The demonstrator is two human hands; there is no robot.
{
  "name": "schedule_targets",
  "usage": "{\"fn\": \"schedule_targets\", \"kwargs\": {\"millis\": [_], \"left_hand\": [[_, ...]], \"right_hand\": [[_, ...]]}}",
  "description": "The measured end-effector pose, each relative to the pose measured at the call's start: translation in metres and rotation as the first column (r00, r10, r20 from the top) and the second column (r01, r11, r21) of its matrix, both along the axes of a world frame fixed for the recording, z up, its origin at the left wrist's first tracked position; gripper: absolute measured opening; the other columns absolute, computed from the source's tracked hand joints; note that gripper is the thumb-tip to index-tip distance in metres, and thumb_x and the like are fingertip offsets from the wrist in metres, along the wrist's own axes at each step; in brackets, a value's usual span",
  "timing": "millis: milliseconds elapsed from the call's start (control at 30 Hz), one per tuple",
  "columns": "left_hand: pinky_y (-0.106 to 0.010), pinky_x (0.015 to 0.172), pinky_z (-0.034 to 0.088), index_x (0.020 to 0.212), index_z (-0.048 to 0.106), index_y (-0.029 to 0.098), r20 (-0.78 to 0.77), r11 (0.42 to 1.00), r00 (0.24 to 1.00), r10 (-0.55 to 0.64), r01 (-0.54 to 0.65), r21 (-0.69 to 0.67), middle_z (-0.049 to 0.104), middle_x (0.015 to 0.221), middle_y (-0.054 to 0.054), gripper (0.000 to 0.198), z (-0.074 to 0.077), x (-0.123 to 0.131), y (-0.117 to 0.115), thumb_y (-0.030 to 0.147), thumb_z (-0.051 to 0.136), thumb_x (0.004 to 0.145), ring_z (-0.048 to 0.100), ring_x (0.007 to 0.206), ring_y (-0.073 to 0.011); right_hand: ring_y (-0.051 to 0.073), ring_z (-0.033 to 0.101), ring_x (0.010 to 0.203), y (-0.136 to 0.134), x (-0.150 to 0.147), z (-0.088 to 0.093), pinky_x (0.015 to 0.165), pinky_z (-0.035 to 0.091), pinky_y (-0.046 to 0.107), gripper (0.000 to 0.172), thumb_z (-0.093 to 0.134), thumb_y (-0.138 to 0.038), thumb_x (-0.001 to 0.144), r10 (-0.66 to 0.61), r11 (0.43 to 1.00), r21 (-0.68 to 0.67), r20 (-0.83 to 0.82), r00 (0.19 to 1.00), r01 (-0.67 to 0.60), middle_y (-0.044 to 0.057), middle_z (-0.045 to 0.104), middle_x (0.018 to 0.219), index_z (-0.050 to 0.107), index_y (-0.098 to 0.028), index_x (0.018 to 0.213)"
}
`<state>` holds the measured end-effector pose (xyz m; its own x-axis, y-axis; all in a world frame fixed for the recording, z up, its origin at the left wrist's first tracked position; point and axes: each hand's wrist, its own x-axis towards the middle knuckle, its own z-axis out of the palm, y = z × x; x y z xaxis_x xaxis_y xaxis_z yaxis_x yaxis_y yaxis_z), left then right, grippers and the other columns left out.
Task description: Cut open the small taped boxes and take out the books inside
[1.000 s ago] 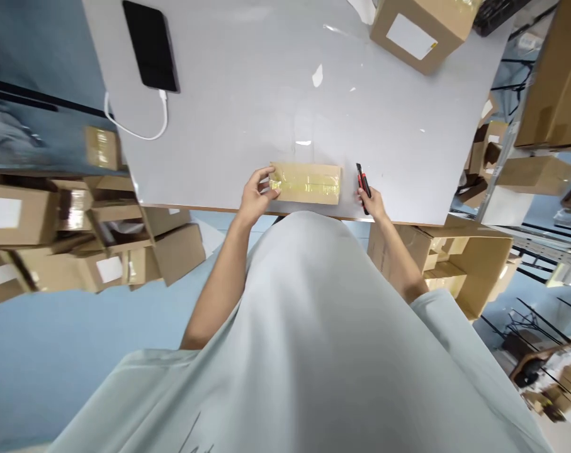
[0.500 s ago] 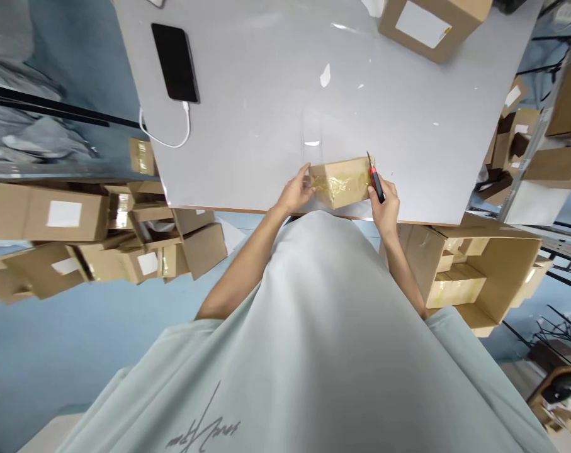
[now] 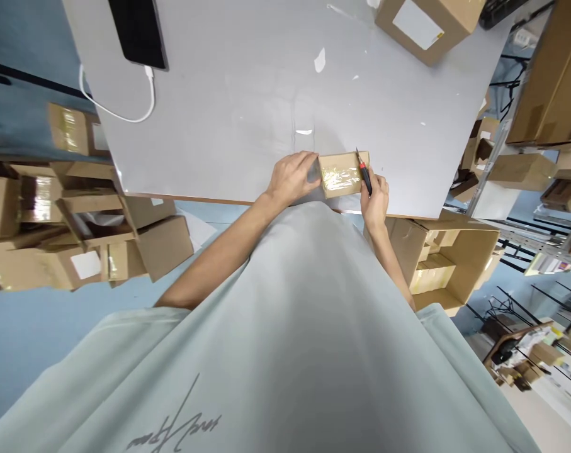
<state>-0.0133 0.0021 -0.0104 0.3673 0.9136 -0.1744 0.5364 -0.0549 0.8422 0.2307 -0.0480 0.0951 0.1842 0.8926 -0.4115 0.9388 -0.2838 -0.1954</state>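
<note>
A small brown cardboard box (image 3: 340,177), taped with shiny clear-yellow tape, is at the near edge of the grey-white table (image 3: 228,126). My left hand (image 3: 292,177) grips the box's left end, thumb low and fingers at the upper corner. At the right end, my right hand (image 3: 376,200) is closed round a black and red utility knife (image 3: 366,178). Its blade points up and away, in front of the box's right end. Whether the right fingers also touch the box is hard to see.
A larger labelled box (image 3: 427,31) stands at the table's far right, and a black phone (image 3: 138,31) with a white cable (image 3: 124,118) lies far left. An open carton (image 3: 471,264) holding smaller boxes is below right. Several boxes (image 3: 165,245) are piled at the left.
The box has turned so its taped face shows more squarely. My left hand has shifted round its left end, its back now showing. The view has moved, sliding the phone up and left.
</note>
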Motion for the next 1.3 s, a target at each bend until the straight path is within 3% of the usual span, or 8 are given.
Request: {"fn": "schedule_targets", "kwargs": {"millis": [133,300,467,567,700,867,1100,1300], "left_hand": [[-0.067,0.126,0.048,0.149,0.069,0.025,0.039,0.998,0.998,0.056,-0.055,-0.005,0.072,0.152,-0.015,0.064,-0.01,0.009,0.0,0.039,0.074,0.087,0.064,0.144,-0.0471],[-0.066,0.127,0.048,0.151,0.067,0.026,0.059,0.999,0.997,0.045,-0.043,-0.021,0.069,0.154,-0.015,0.064,-0.003,0.008,-0.002,0.037,0.074,0.088,0.062,0.146,-0.0465],[-0.058,0.123,0.055,0.155,0.063,0.027,0.054,0.999,0.999,-0.009,0.011,-0.041,0.067,0.157,-0.013,0.064,0.011,-0.006,-0.001,0.038,0.073,0.093,0.066,0.142,-0.0412],[-0.054,0.12,0.059,0.158,0.063,0.027,0.078,0.998,0.997,0.003,0.001,-0.056,0.068,0.156,-0.011,0.066,0.019,-0.016,0.006,0.038,0.074,0.094,0.069,0.138,-0.0368],[-0.049,0.111,0.063,0.138,0.076,0.025,0.147,0.993,0.984,0.096,-0.084,-0.089,0.077,0.138,-0.008,0.039,0.029,-0.017,0.024,0.038,0.067,0.103,0.075,0.124,-0.0289],[-0.048,0.106,0.066,0.11,0.086,0.022,0.157,0.991,0.985,0.066,-0.047,-0.124,0.084,0.112,-0.007,0.023,0.031,-0.011,0.045,0.04,0.077,0.098,0.078,0.107,-0.0269],[-0.047,0.105,0.068,0.106,0.089,0.025,0.171,0.985,0.983,0.069,-0.04,-0.167,0.087,0.106,-0.004,0.023,0.023,-0.02,0.056,0.043,0.08,0.096,0.081,0.106,-0.0286],[-0.046,0.102,0.069,0.103,0.09,0.023,0.195,0.984,0.978,0.072,-0.037,-0.176,0.088,0.105,-0.005,0.019,0.03,-0.018,0.056,0.037,0.082,0.094,0.082,0.104,-0.0288]], "right_hand": [[0.036,0.059,0.142,0.0,0.002,-0.007,0.123,0.052,0.057,0.07,0.038,-0.031,0.115,0.016,0.999,0.038,0.014,1.0,-0.017,0.021,0.063,0.149,0.033,-0.028,0.185],[0.034,0.058,0.146,0.002,0.0,-0.007,0.123,0.053,0.052,0.066,0.034,-0.033,0.118,0.017,1.0,-0.001,0.057,0.998,-0.017,0.021,0.06,0.153,0.035,-0.025,0.184],[0.032,0.065,0.144,0.003,-0.004,0.011,0.118,0.057,0.046,0.061,0.035,-0.036,0.119,-0.055,0.998,0.028,0.045,0.997,0.054,0.022,0.059,0.154,0.048,-0.021,0.178],[0.032,0.069,0.14,-0.005,-0.013,0.027,0.115,0.059,0.045,0.063,0.028,-0.04,0.121,-0.09,0.993,0.075,-0.006,0.996,0.09,0.023,0.064,0.151,0.046,-0.018,0.178],[0.031,0.075,0.131,-0.022,-0.035,0.042,0.11,0.062,0.043,0.065,0.026,-0.047,0.122,-0.034,0.999,-0.014,-0.176,0.984,0.033,0.016,0.076,0.149,0.039,-0.025,0.181],[0.032,0.077,0.135,-0.034,-0.061,0.044,0.11,0.063,0.045,0.062,0.037,-0.041,0.119,-0.068,0.993,-0.116,-0.299,0.952,0.035,0.011,0.074,0.158,0.043,-0.028,0.179],[0.032,0.076,0.135,-0.031,-0.074,0.04,0.106,0.064,0.044,0.064,0.032,-0.034,0.119,0.031,0.99,-0.123,-0.245,0.969,-0.063,0.011,0.074,0.158,0.033,-0.033,0.183],[0.034,0.078,0.128,-0.028,-0.076,0.034,0.104,0.064,0.045,0.065,0.035,-0.034,0.119,0.004,0.991,-0.129,-0.225,0.974,-0.034,0.012,0.078,0.15,0.036,-0.031,0.183]]}}
